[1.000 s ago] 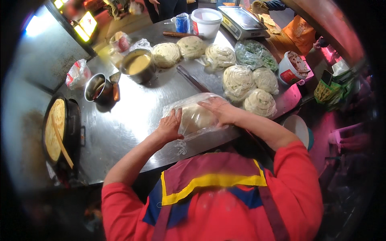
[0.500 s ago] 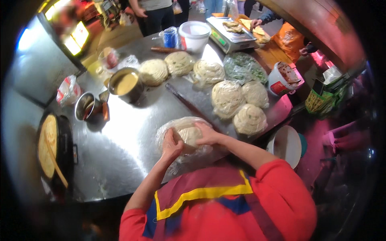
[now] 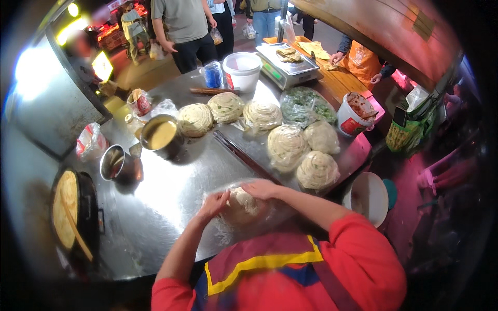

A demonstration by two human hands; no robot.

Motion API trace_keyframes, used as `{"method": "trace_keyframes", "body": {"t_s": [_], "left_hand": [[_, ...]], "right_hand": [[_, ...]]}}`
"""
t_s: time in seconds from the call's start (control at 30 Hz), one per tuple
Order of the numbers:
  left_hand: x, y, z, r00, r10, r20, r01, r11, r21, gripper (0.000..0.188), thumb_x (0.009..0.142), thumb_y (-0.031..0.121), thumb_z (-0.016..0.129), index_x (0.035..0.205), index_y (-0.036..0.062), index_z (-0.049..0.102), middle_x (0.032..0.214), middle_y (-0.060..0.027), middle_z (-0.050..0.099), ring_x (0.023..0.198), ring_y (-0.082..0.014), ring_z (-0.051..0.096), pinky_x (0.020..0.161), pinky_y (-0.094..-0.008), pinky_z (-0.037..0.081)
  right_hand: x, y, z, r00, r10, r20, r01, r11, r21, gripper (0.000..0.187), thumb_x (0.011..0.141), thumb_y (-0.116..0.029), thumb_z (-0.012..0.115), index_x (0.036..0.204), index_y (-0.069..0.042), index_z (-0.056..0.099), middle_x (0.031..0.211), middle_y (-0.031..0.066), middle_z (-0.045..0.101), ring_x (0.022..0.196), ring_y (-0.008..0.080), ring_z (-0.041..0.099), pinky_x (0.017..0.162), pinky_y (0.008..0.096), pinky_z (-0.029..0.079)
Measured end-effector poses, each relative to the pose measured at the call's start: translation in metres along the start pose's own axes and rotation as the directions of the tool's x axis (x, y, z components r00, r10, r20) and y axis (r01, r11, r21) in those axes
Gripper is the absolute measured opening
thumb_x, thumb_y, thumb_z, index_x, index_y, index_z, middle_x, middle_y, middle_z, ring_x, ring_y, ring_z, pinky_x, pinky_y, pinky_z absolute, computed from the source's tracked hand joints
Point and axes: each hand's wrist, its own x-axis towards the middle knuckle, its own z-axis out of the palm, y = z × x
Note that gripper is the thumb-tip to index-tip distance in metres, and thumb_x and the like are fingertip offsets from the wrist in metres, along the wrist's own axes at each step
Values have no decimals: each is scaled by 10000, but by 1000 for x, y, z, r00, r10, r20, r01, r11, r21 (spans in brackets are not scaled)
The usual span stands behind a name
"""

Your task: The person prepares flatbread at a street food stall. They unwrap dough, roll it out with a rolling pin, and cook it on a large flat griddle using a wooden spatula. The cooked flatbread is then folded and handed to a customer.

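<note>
A pale round of dough lies on the near part of the steel worktop, with clear plastic film around it. On the film's left far side, my left hand has its fingers bent together at the plastic. My right hand reaches across the far right edge of the same bundle, its fingertips close to the left ones. Both hands appear closed on the film, though its folds are partly hidden under the fingers. Just beyond lies a long dark rolling pin.
Coiled dough rounds under plastic stand at far right, near bagged chopped greens. A pot of yellowish liquid and a metal cup are left. A pan holds flatbread. Behind are a scale and people.
My hands have moved from the dough's sides to its far edge, closer together. More bare dough shows between them. The view has shifted, showing more of the people beyond the counter.
</note>
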Motion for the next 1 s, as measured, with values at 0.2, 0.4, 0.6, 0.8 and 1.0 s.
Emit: {"method": "trace_keyframes", "body": {"t_s": [0.2,0.4,0.6,0.8,1.0], "left_hand": [[-67,-21,29,990,-49,135,133,661,-738,594,947,338,707,1452,104,498,1244,-75,652,1104,-256,639,848,-415,577],[-78,40,19,939,-169,298,336,291,-896,541,943,278,712,1401,56,529,1334,-130,631,1204,-302,620,1025,-506,499],[-64,22,24,992,92,86,45,382,-923,638,887,212,770,1428,47,474,1350,-141,601,1223,-311,596,1050,-443,483],[-112,58,42,610,641,-467,-606,756,247,1354,633,324,934,1594,30,26,1476,-227,432,1333,-394,494,1121,-437,401],[-89,26,50,578,627,-523,-670,730,134,1231,686,259,901,1595,54,97,1477,-215,444,1267,-370,541,1099,-423,416]], "right_hand": [[-13,47,55,987,118,105,-158,726,669,675,932,-409,717,1479,-95,479,1371,67,587,1237,215,568,1051,387,452],[-3,38,54,928,94,362,-363,-10,932,684,895,-439,750,1436,-93,515,1375,111,607,1257,274,582,1088,471,449],[-30,-34,32,978,-127,168,-135,232,963,612,872,-419,710,1384,-126,544,1284,140,623,1125,298,639,961,484,519],[-41,-41,22,990,-138,44,-67,-167,984,787,835,-451,786,1461,-93,473,1401,163,578,1286,352,559,1114,553,420],[-56,-37,23,969,-127,213,-236,-216,947,750,844,-428,761,1459,-106,475,1389,172,582,1271,362,568,1079,567,441]]}}
